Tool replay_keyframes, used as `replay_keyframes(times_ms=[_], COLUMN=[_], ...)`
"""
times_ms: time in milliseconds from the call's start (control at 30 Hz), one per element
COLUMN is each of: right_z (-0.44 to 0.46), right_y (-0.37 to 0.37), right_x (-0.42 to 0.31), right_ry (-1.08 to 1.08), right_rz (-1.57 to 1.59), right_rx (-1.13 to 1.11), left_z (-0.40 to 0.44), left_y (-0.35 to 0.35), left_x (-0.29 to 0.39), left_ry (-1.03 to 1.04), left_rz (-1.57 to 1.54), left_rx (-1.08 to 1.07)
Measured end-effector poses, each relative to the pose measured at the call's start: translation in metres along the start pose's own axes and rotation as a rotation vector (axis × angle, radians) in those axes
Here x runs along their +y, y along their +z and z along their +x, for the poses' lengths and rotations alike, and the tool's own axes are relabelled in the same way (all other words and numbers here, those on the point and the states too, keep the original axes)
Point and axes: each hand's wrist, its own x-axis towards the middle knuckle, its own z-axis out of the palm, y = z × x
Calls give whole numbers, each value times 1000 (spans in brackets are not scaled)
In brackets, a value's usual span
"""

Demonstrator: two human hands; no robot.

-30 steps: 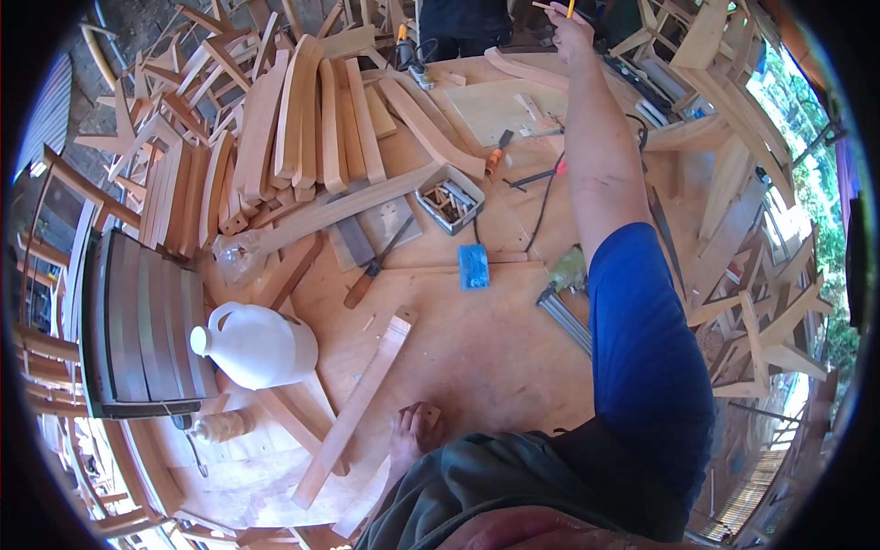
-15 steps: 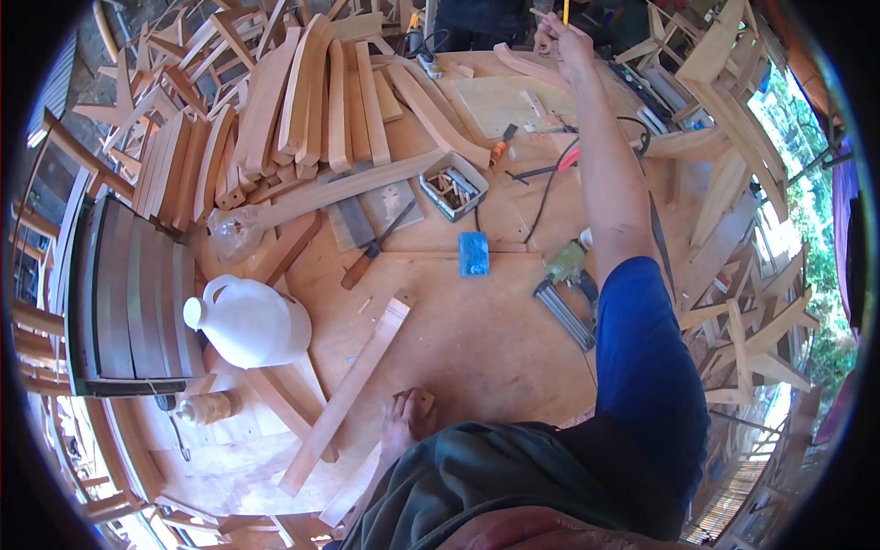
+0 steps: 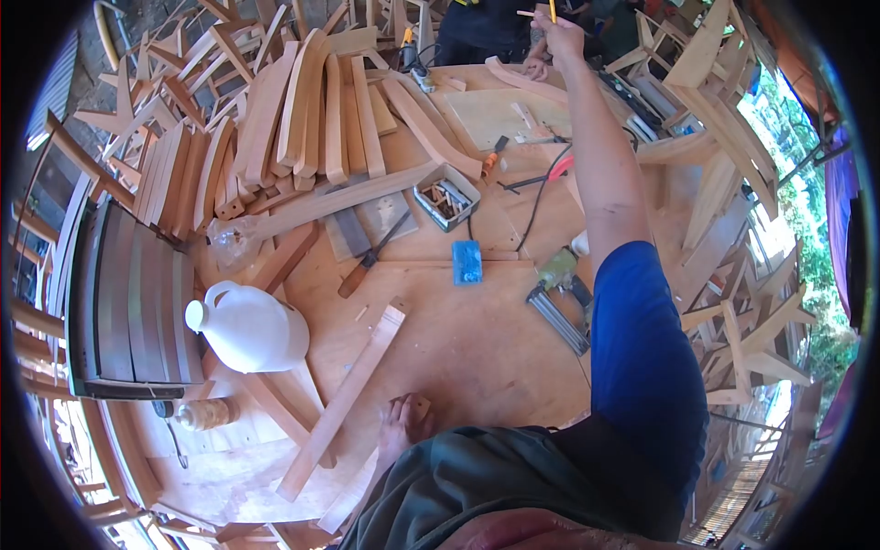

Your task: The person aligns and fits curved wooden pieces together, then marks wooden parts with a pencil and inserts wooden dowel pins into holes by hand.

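Observation:
At the top of the head view, my right hand [image 3: 563, 40] is stretched far across the workbench. Its fingers are closed on a yellow pencil [image 3: 553, 11], and a thin pale stick [image 3: 525, 13] also pokes out beside it. Low in the view, my left hand [image 3: 406, 423] is wrapped around a wooden strip [image 3: 423, 404] close to my body; its end shows past the fingers. To the left of that hand lies a flat wooden slat [image 3: 344, 401], set diagonally on the bench. A green nail gun [image 3: 559, 284] rests beside my right upper arm.
A white jug [image 3: 252, 328] stands at left near stacked dark boards [image 3: 137, 289]. Behind are piled curved wooden parts [image 3: 307, 110], a box of small pieces [image 3: 446, 197], a blue block [image 3: 467, 263] and a chisel [image 3: 371, 257]. A co-worker's hand [image 3: 535, 68] is at the far edge.
My right hand has risen slightly in the view, still with the pencil. A co-worker's hand now shows below it. My left hand stays on the wooden strip.

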Motion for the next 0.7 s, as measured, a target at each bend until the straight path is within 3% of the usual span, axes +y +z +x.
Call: replay_keyframes(times_ms=[233,700], right_z=[37,20], right_y=[-11,-27], right_x=[48,44], right_ry=[171,432], right_rz=[65,157], right_rx=[152,286], left_z=[2,4], left_y=[-1,-1], left_x=[-1,1], left_ry=[12,15], left_rz=[11,-12], left_rx=[-5,20])
